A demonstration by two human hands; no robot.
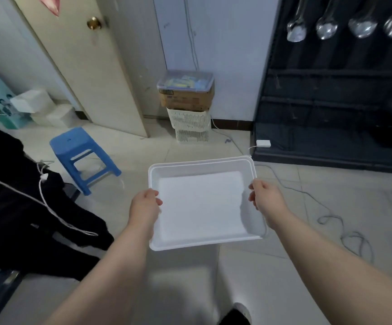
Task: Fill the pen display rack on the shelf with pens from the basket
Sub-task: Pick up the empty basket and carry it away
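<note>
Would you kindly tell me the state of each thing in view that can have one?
White basket: empty, held in both hands.
Left hand: grips the basket's left rim.
Right hand: grips the basket's right rim.
Clear box: lid on, atop a cardboard box.
Blue stool: upright, nothing on its seat.

At frame centre, basket [199, 164] gripped between left hand [144, 206] and right hand [266, 198].
Left of it, stool [82, 148]; above centre, carton [186, 99] on stacked crates [190, 125]; at upper right, shelf [331, 95].
</note>
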